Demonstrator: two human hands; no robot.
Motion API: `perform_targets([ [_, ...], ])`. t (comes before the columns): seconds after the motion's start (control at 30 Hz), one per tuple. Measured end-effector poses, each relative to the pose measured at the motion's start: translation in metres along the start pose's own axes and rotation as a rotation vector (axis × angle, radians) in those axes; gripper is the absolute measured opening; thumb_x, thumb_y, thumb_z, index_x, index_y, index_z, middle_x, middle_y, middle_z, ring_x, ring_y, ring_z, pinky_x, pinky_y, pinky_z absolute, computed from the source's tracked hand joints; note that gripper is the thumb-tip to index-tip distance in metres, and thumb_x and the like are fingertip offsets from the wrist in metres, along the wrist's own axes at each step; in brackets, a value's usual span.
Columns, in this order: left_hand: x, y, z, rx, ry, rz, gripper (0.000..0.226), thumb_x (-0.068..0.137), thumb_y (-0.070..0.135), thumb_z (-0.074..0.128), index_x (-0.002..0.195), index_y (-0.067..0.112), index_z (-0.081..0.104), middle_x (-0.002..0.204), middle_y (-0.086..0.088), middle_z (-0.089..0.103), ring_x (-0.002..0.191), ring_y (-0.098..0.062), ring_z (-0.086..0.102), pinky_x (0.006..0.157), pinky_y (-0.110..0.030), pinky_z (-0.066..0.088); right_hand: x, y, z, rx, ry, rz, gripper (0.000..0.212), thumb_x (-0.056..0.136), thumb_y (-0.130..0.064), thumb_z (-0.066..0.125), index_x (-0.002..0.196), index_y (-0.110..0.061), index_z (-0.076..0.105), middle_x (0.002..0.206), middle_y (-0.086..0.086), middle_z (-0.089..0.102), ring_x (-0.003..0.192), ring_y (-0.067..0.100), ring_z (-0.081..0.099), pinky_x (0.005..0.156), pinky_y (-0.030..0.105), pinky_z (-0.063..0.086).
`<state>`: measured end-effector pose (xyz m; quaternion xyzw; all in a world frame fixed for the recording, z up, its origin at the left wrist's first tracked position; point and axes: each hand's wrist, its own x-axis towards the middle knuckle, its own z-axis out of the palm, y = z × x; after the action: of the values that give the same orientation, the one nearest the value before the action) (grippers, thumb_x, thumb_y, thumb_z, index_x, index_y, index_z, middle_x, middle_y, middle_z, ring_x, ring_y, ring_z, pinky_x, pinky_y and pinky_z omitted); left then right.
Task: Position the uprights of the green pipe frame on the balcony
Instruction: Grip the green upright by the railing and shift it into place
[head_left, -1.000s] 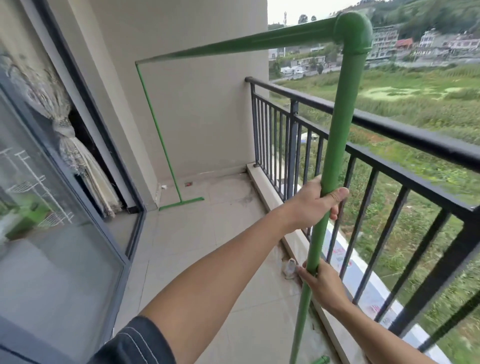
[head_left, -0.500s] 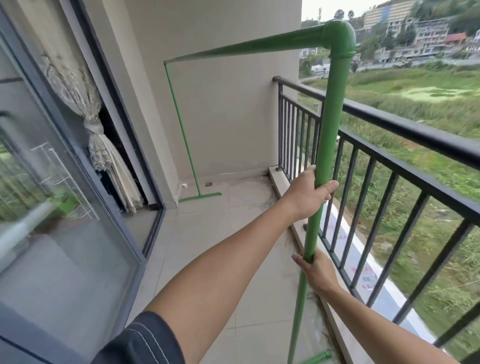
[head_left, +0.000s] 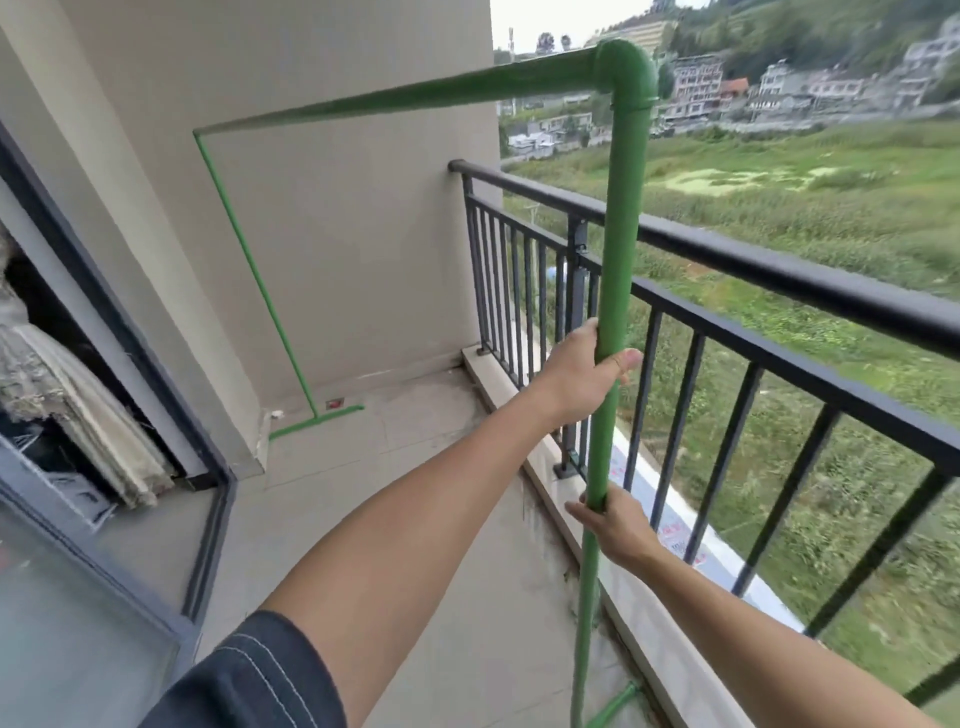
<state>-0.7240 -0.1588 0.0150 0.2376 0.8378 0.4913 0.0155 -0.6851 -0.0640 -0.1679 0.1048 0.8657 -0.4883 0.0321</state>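
1. The green pipe frame stands on the balcony floor as two uprights joined by a long top rail. The near upright rises close beside the black railing along the floor's outer edge, and the far upright stands against the end wall near the inner corner.

2. The left hand is clenched around the near upright at about mid-height, fingers wrapped over the pipe. That high hold probably gives leverage to keep the tall pipe from tipping toward the railing.

3. The right hand grasps the same upright lower down, thumb and fingers closed about it. A low hold likely steers the foot while the upper hand sets the lean.

4. The elbow fitting at the top ties this upright to the top rail, so any shift here would swing the whole span. This seems to be why both hands stay on one pipe.

5. The far upright ends in a short green foot lying flat along the base of the end wall, which appears to anchor that end as a pivot.

6. A similar foot piece shows at the near upright's base, beside the raised curb under the railing. Whether it rests fully on the floor cannot be told.

7. The near upright looks close to vertical, so the positioning seems well along, with fine alignment left.
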Motion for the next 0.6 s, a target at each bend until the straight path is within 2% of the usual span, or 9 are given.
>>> perform_targets([
  [0.07, 0.013, -0.008, -0.008, -0.002, -0.027, 0.024, 0.018, 0.093, 0.030, 0.055, 0.103, 0.015, 0.051, 0.095, -0.012, 0.070, 0.087, -0.022, 0.067, 0.084, -0.038, 0.052, 0.016, -0.006, 0.003, -0.003, -0.005, 0.017, 0.026, 0.086, -0.032, 0.070, 0.081, -0.015, 0.051, 0.073, 0.001, 0.055, 0.071, 0.023, 0.054, 0.065, 0.035, 0.042],
  [0.17, 0.029, -0.012, -0.007, 0.001, -0.042, 0.066, 0.021, 0.092, 0.032, 0.056, 0.103, 0.014, 0.053, 0.093, -0.014, 0.070, 0.090, -0.028, 0.068, 0.086, -0.044, 0.054, 0.031, -0.009, -0.002, -0.038, -0.016, 0.019, 0.023, 0.087, -0.026, 0.069, 0.078, -0.031, 0.049, 0.073, -0.004, 0.054, 0.068, 0.018, 0.055, 0.062, 0.030, 0.042],
  [0.2, 0.035, -0.012, -0.005, -0.004, -0.045, 0.080, 0.022, 0.092, 0.032, 0.056, 0.103, 0.013, 0.053, 0.093, -0.015, 0.070, 0.089, -0.029, 0.068, 0.086, -0.046, 0.054, 0.036, -0.008, -0.006, -0.056, -0.006, 0.025, 0.022, 0.087, -0.025, 0.070, 0.076, -0.029, 0.051, 0.072, -0.003, 0.054, 0.067, 0.019, 0.055, 0.060, 0.029, 0.041],
  [0.27, 0.049, -0.011, 0.000, 0.000, -0.051, 0.097, 0.024, 0.092, 0.032, 0.055, 0.105, 0.013, 0.053, 0.093, -0.015, 0.070, 0.089, -0.029, 0.068, 0.085, -0.047, 0.054, 0.045, -0.005, -0.013, -0.077, 0.018, 0.048, 0.019, 0.086, -0.025, 0.071, 0.085, -0.010, 0.061, 0.077, 0.005, 0.061, 0.073, 0.026, 0.060, 0.062, 0.033, 0.043],
  [0.3, 0.057, -0.011, 0.002, 0.002, -0.050, 0.101, 0.024, 0.092, 0.034, 0.055, 0.105, 0.014, 0.053, 0.093, -0.015, 0.070, 0.088, -0.029, 0.068, 0.085, -0.048, 0.054, 0.050, -0.005, -0.016, -0.070, 0.031, 0.054, 0.024, 0.085, -0.025, 0.072, 0.090, -0.003, 0.062, 0.080, 0.007, 0.063, 0.075, 0.026, 0.061, 0.063, 0.034, 0.044],
  [0.37, 0.072, -0.015, 0.005, -0.008, -0.040, 0.103, 0.023, 0.091, 0.036, 0.056, 0.102, 0.016, 0.053, 0.090, -0.014, 0.070, 0.087, -0.028, 0.069, 0.084, -0.048, 0.055, 0.061, -0.006, -0.021, -0.070, 0.048, 0.056, 0.028, 0.086, -0.026, 0.072, 0.094, -0.001, 0.062, 0.079, 0.004, 0.061, 0.070, 0.019, 0.057, 0.060, 0.030, 0.043],
  [0.5, 0.096, -0.020, 0.000, -0.037, -0.019, 0.101, 0.027, 0.091, 0.033, 0.058, 0.103, 0.009, 0.054, 0.090, -0.017, 0.071, 0.086, -0.027, 0.070, 0.083, -0.047, 0.056, 0.087, -0.013, -0.025, -0.056, 0.024, 0.025, 0.020, 0.086, -0.025, 0.072, 0.079, -0.015, 0.056, 0.071, -0.007, 0.055, 0.064, 0.011, 0.054, 0.058, 0.027, 0.041],
  [0.6, 0.104, -0.028, -0.008, -0.048, -0.006, 0.087, 0.023, 0.091, 0.031, 0.058, 0.100, 0.010, 0.055, 0.091, -0.018, 0.071, 0.083, -0.025, 0.069, 0.079, -0.039, 0.056, 0.100, -0.018, -0.022, -0.046, -0.006, 0.014, 0.027, 0.086, -0.023, 0.072, 0.071, -0.020, 0.049, 0.070, -0.006, 0.054, 0.065, 0.015, 0.054, 0.057, 0.025, 0.041],
])
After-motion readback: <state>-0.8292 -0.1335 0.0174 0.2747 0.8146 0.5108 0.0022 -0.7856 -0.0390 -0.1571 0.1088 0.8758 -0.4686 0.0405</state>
